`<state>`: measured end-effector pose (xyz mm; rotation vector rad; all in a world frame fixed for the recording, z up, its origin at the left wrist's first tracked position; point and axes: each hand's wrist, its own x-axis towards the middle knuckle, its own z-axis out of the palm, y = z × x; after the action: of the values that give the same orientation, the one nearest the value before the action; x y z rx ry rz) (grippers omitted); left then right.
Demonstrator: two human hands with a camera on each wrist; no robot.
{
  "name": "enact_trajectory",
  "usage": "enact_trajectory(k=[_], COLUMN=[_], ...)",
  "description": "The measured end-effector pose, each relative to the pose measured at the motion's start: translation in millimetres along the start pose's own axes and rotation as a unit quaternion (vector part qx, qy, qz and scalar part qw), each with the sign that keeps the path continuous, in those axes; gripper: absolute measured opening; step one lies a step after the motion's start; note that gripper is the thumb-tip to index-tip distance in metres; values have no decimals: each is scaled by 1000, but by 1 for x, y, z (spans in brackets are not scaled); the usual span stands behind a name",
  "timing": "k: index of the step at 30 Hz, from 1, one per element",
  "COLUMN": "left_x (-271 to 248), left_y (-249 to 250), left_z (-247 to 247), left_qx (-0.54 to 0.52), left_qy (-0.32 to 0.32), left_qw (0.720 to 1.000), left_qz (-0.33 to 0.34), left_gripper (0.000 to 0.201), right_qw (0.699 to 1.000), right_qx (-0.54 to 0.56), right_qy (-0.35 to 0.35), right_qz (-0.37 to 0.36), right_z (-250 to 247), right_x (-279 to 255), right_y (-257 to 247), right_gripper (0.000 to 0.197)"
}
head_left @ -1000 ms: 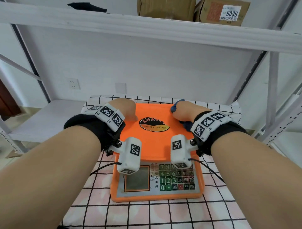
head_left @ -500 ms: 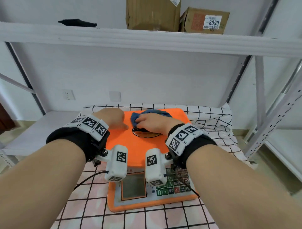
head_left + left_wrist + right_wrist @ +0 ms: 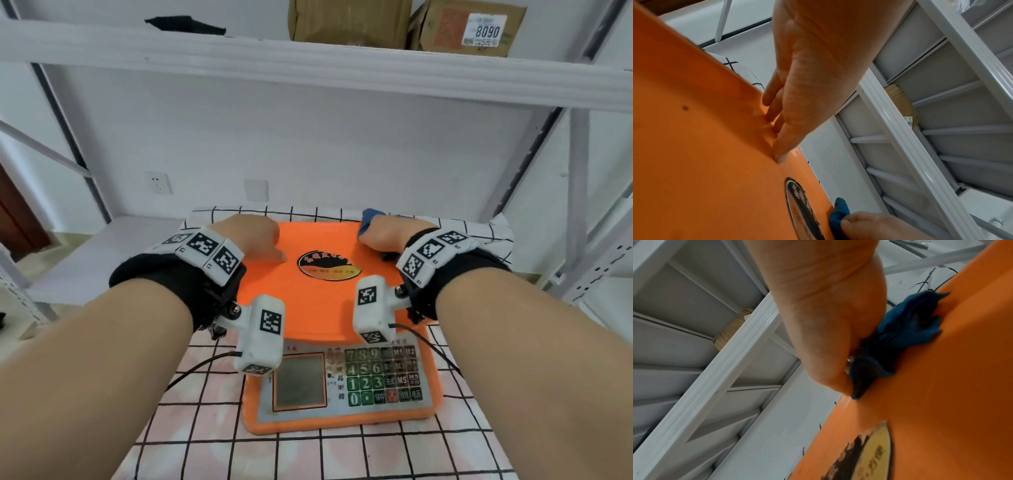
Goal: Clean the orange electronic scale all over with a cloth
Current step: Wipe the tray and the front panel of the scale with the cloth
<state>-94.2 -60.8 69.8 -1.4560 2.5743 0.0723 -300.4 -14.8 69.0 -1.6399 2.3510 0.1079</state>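
Note:
The orange electronic scale (image 3: pixel 318 298) sits on a checked cloth, its grey keypad panel (image 3: pixel 346 380) facing me. My left hand (image 3: pixel 255 240) lies on the far left of the orange platter (image 3: pixel 701 146), straight fingers (image 3: pixel 781 151) pressing flat on it. My right hand (image 3: pixel 383 234) is at the platter's far right corner and grips a bunched blue cloth (image 3: pixel 906 332) against the orange surface (image 3: pixel 931 402). A corner of the blue cloth (image 3: pixel 369 216) shows past the knuckles. An oval logo sticker (image 3: pixel 328 270) lies between the hands.
The checked cloth (image 3: pixel 239 452) covers the shelf board under the scale. A white shelf (image 3: pixel 308 65) runs overhead with cardboard boxes (image 3: pixel 349 20). Metal rack uprights (image 3: pixel 579 192) stand close on the right, and a white wall with a socket (image 3: pixel 158 182) is behind.
My right hand has swept the blue cloth from the platter's far middle to its far right corner. The left hand has stayed at the far left.

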Motion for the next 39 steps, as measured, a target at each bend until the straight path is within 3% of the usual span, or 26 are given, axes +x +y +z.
enact_trajectory(k=[7, 13, 17, 21, 25, 28, 32, 35, 39], left_x=[3, 1, 0, 1, 0, -12, -35, -43, -43], left_y=[-5, -4, -1, -2, -8, -19, -34, -39, -39], left_z=[3, 3, 2, 4, 10, 13, 26, 48, 67], left_qx=[-4, -8, -10, -12, -67, -205, -309, -360, -421], left_qy=[5, 6, 5, 8, 14, 84, 219, 249, 269], left_qw=[1000, 1000, 1000, 1000, 998, 975, 925, 899, 865], left_qz=[5, -3, -9, -12, -8, -1, -10, -30, -45], left_gripper=[46, 48, 49, 48, 52, 53, 42, 38, 39], right_qw=[996, 982, 989, 996, 997, 998, 987, 970, 978], right_qx=[14, 118, 101, 77, 70, 52, 113, 148, 25], right_qy=[56, 7, -18, -10, -24, -35, -47, -65, -22], right_qz=[-65, -149, -108, -31, 5, -3, -106, -179, -208], right_z=[7, 17, 14, 6, 8, 6, 14, 23, 19], right_x=[2, -7, -12, -12, -6, -6, -16, -21, -19], right_y=[-11, -41, -15, 17, 8, -12, -58, -93, -84], right_gripper=[12, 22, 42, 34, 31, 31, 39, 44, 46])
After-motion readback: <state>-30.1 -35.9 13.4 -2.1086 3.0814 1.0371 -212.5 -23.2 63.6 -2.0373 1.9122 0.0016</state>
